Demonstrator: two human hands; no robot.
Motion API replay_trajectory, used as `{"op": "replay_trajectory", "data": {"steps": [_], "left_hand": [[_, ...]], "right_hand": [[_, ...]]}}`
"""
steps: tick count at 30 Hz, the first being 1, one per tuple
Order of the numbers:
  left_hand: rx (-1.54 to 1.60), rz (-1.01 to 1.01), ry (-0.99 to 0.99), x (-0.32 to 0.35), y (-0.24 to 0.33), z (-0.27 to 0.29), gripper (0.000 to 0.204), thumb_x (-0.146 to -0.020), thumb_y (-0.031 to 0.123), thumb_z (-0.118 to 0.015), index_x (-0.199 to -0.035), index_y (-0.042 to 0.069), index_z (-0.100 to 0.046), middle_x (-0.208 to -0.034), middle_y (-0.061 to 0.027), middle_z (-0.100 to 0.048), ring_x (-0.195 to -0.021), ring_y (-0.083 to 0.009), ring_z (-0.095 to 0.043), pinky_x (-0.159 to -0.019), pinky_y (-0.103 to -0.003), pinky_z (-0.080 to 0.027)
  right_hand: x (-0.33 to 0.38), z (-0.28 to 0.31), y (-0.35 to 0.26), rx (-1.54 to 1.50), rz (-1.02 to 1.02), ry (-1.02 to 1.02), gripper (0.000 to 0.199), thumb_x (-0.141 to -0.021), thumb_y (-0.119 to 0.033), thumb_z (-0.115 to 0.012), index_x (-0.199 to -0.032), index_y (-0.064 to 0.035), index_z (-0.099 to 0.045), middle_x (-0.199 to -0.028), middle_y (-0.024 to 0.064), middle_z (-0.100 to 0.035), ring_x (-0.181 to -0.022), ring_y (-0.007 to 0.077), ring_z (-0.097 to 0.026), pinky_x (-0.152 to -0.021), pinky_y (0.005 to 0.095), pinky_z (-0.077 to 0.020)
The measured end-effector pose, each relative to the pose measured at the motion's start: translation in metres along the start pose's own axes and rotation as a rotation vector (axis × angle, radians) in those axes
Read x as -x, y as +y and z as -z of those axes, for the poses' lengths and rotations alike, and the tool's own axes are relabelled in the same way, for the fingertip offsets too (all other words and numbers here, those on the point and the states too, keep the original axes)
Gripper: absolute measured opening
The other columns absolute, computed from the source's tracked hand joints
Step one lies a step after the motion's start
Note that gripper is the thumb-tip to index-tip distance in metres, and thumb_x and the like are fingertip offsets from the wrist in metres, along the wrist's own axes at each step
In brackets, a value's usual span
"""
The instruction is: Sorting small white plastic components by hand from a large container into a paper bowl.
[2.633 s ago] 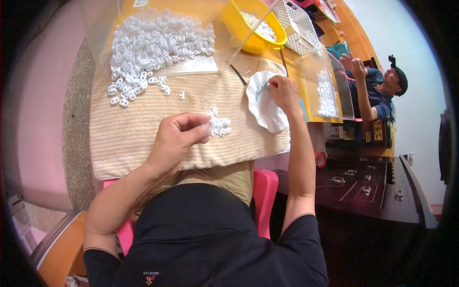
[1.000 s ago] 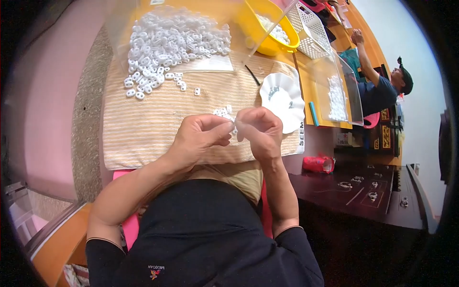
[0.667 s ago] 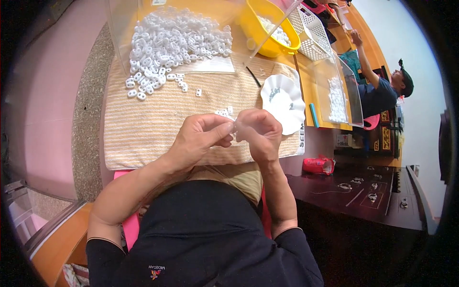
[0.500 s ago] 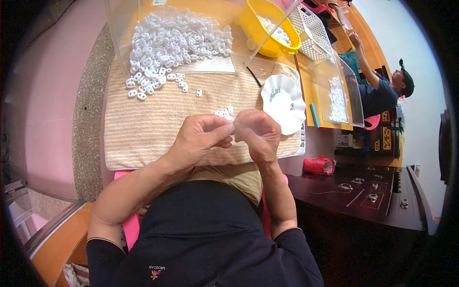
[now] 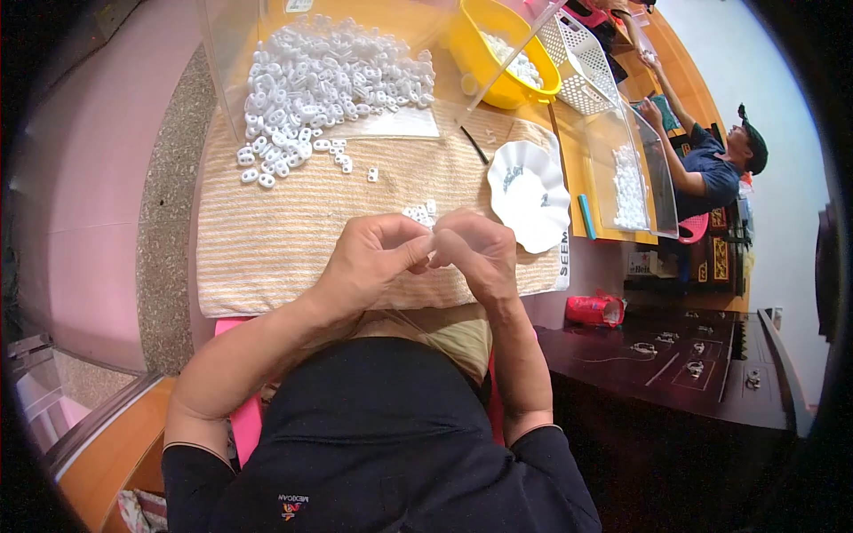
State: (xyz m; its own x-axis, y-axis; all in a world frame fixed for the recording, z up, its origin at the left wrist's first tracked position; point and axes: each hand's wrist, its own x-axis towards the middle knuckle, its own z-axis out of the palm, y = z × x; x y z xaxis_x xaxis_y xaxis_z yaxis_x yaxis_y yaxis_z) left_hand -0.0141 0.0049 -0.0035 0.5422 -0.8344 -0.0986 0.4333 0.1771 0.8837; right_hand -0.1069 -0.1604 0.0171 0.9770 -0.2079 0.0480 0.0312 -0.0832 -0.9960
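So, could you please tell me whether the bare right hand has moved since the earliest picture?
Yes: against the white, wavy-rimmed dish, the right hand has moved from over it to its lower left in view, beside the left hand.

Pieces left, dish right
Pieces lie in a bin and on the cloth; behind the dish, a basin and basket.
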Motion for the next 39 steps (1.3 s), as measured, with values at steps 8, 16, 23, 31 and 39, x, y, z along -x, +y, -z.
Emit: {"op": "replay_trajectory", "data": {"steps": [8, 16, 23, 31, 39], "left_hand": [[-0.074, -0.076, 0.031, 0.002, 0.001, -0.002, 0.013, -0.09, 0.011, -0.066, -0.096, -0.001, -0.067, -0.083, -0.0009, -0.066, -0.074, -0.0064, -0.058, -0.067, -0.021, -0.048], [-0.126, -0.085, 0.057, 0.001, 0.001, 0.0, 0.013, -0.09, 0.01, -0.064, -0.095, -0.002, -0.068, -0.084, -0.0029, -0.068, -0.078, -0.0073, -0.061, -0.07, -0.023, -0.051], [-0.11, -0.075, 0.075, 0.001, 0.0, 0.0, 0.013, -0.089, 0.01, -0.066, -0.096, -0.001, -0.068, -0.082, -0.0008, -0.066, -0.074, -0.0059, -0.058, -0.066, -0.021, -0.048], [-0.277, -0.129, 0.089, 0.0, -0.004, 0.001, 0.013, -0.09, 0.009, -0.065, -0.097, -0.001, -0.065, -0.084, -0.0005, -0.065, -0.075, -0.0054, -0.057, -0.067, -0.021, -0.048], [-0.382, -0.161, 0.096, -0.001, -0.006, 0.002, 0.012, -0.09, 0.01, -0.065, -0.096, -0.001, -0.065, -0.084, -0.0004, -0.065, -0.076, -0.0047, -0.056, -0.066, -0.021, -0.048]], "right_hand": [[0.0, -0.007, -0.009, -0.008, -0.081, 0.037, 0.009, -0.089, -0.002, -0.058, -0.084, 0.0052, -0.063, -0.082, 0.01, -0.061, -0.068, 0.0157, -0.063, -0.061, 0.0268, -0.052], [0.001, -0.009, -0.006, -0.012, -0.073, 0.032, 0.009, -0.091, -0.002, -0.056, -0.091, 0.0054, -0.061, -0.084, 0.0092, -0.061, -0.069, 0.0153, -0.063, -0.062, 0.0263, -0.0528], [0.002, -0.011, -0.008, -0.004, -0.057, 0.038, 0.01, -0.091, -0.002, -0.055, -0.092, 0.007, -0.06, -0.082, 0.0098, -0.061, -0.067, 0.0159, -0.063, -0.061, 0.0269, -0.053], [0.003, -0.012, -0.008, -0.008, -0.051, 0.051, 0.011, -0.091, -0.002, -0.056, -0.093, 0.0075, -0.061, -0.084, 0.0107, -0.061, -0.068, 0.0169, -0.064, -0.062, 0.027, -0.0534], [0.001, -0.009, -0.007, 0.014, -0.026, 0.028, 0.009, -0.09, 0.0, -0.056, -0.092, 0.0073, -0.062, -0.086, 0.0107, -0.061, -0.07, 0.0168, -0.064, -0.062, 0.027, -0.0534]]}}
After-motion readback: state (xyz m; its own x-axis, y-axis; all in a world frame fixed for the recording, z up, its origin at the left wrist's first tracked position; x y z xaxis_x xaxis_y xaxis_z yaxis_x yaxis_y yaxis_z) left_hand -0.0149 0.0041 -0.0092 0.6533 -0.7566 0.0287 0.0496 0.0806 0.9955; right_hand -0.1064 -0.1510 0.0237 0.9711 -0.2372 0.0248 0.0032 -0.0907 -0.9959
